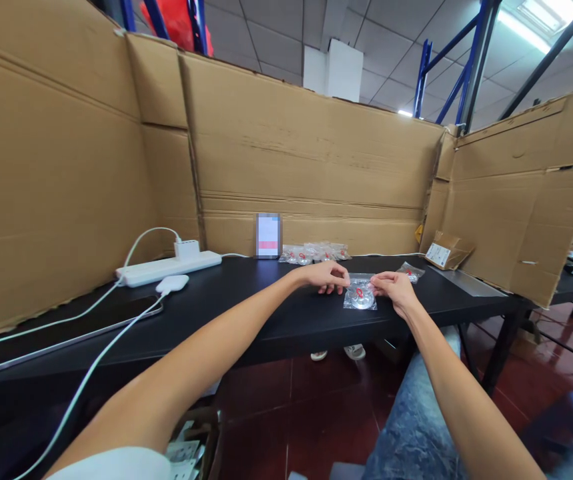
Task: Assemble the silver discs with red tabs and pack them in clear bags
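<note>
A small clear plastic bag (pixel 361 297) with a round, shiny, clear or silvery item and a red mark inside hangs at the front of the black table. My left hand (pixel 325 277) pinches its upper left corner between thumb and finger. At the upper right corner, my right hand (pixel 395 288) grips the bag the same way. What exactly lies inside is too small to name. Just beyond my right hand lies another such bag (pixel 410 271). Several similar bags (pixel 316 253) sit in a row along the back of the table.
A phone-like screen (pixel 269 236) leans on the cardboard wall (pixel 311 153). At left are a white power strip (pixel 171 268), a charger cable and a dark tablet (pixel 76 333). An opened small carton (pixel 449 251) stands at right. Below the table is a box of papers (pixel 191 447).
</note>
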`<state>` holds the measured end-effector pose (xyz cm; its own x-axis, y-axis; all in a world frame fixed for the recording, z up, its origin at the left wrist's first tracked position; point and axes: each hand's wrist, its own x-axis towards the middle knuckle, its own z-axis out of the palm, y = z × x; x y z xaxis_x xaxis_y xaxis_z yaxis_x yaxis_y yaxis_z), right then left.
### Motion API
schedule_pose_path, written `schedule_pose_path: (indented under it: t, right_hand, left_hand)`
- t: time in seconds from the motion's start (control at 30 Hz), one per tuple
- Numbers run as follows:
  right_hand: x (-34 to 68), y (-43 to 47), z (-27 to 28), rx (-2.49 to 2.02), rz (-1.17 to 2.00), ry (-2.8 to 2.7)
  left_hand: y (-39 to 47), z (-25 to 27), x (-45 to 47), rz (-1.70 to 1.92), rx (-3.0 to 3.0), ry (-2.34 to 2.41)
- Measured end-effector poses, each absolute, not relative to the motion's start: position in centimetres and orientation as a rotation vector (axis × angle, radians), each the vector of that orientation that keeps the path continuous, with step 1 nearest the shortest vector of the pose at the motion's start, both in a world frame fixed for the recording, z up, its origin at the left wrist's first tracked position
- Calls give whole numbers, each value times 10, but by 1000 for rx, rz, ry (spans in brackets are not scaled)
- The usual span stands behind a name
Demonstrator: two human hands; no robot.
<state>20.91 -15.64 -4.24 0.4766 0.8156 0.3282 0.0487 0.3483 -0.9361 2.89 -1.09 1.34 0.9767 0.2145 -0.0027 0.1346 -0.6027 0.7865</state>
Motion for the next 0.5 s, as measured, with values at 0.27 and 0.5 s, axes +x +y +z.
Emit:
schedule_pose_path:
  t: [0.27, 0.5]
  right_hand:
    - [212, -154, -42, -1066, 597, -909]
    - [215, -154, -43, -1065, 604, -835]
  left_hand:
    - [-4, 2, 40, 224, 1986, 219]
    - [57, -4, 22, 840, 1853, 755]
